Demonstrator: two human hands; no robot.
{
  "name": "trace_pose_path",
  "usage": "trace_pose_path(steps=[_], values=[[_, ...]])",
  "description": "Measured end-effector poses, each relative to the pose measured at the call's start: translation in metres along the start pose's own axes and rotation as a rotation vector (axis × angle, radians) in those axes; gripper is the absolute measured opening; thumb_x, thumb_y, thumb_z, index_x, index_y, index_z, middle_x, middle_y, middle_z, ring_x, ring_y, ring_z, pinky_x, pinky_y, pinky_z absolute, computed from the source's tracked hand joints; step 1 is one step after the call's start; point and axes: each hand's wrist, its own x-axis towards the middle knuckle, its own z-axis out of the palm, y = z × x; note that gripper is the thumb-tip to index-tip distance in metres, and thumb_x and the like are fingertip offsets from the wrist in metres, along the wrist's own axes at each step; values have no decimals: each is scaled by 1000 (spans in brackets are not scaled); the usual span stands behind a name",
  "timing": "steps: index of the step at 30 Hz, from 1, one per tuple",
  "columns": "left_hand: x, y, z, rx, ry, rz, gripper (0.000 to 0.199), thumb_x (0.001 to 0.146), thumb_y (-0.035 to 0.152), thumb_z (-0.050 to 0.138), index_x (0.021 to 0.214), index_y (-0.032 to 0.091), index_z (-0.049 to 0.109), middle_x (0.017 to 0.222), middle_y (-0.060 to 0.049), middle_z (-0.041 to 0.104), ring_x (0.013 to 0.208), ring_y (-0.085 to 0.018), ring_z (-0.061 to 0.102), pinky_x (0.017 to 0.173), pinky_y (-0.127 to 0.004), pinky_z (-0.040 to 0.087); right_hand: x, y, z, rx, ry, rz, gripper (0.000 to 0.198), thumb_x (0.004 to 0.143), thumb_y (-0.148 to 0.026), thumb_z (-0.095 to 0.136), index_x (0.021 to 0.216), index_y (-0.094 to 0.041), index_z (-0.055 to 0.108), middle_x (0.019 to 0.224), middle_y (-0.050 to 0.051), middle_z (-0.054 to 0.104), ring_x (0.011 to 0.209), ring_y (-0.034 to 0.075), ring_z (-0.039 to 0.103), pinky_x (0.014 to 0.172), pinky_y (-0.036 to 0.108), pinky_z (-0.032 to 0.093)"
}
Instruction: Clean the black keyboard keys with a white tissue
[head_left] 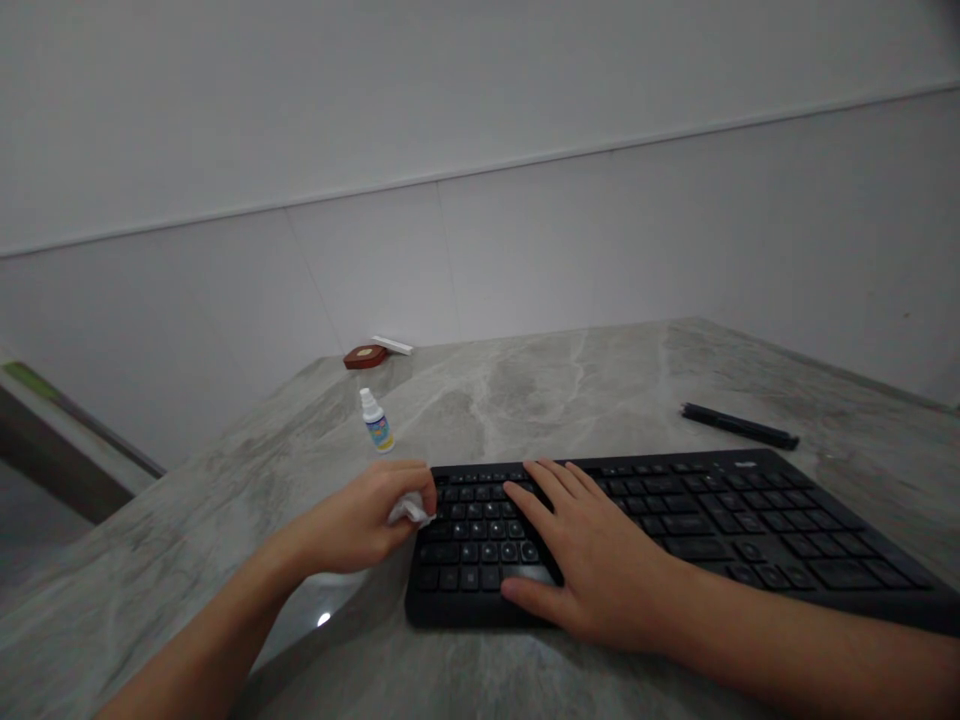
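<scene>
A black keyboard (697,550) lies on the grey marbled table, its left end turned toward my left side. My left hand (382,515) is closed around a crumpled white tissue (411,508) at the keyboard's upper left corner. Flat across the keys rests my right hand (585,555), fingers stretched out and thumb apart, covering part of the left half. Just beyond my left hand stands a small white bottle (379,428) with a blue and yellow label.
On the table (517,390), a black pen-like stick (739,425) lies behind the keyboard at right. A reddish-brown box (364,357) and a white flat piece (394,345) sit at the far edge, near the pale wall (525,240).
</scene>
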Motion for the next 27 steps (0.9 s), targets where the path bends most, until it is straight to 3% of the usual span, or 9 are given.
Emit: trace_pose_path(steps=[9, 13, 27], values=[[5, 2, 18, -110, 139, -73, 23, 88, 22, 61, 111, 23, 56, 98, -2, 69, 85, -19, 62, 78, -31, 47, 0, 1, 0, 3, 2, -7, 84, 86, -69, 51, 146, -11, 50, 151, 27, 42, 140, 44, 36, 113, 63, 28], [10, 5, 26, -79, 144, -38, 12, 91, 22, 58, 103, 22, 59, 96, -2, 69, 83, -19, 63, 78, -30, 46, 0, 1, 1, -5, 19, -8, 83, 85, -69, 53, 145, -11, 50, 150, 26, 43, 140, 43, 38, 113, 62, 29], [12, 12, 24, -39, 139, -62, 17, 86, 15, 55, 101, 22, 59, 86, 0, 67, 75, -17, 61, 71, -28, 45, 0, -1, -1, -26, -2, -6, 82, 86, -68, 52, 145, -11, 50, 150, 26, 44, 140, 43, 37, 114, 61, 29]])
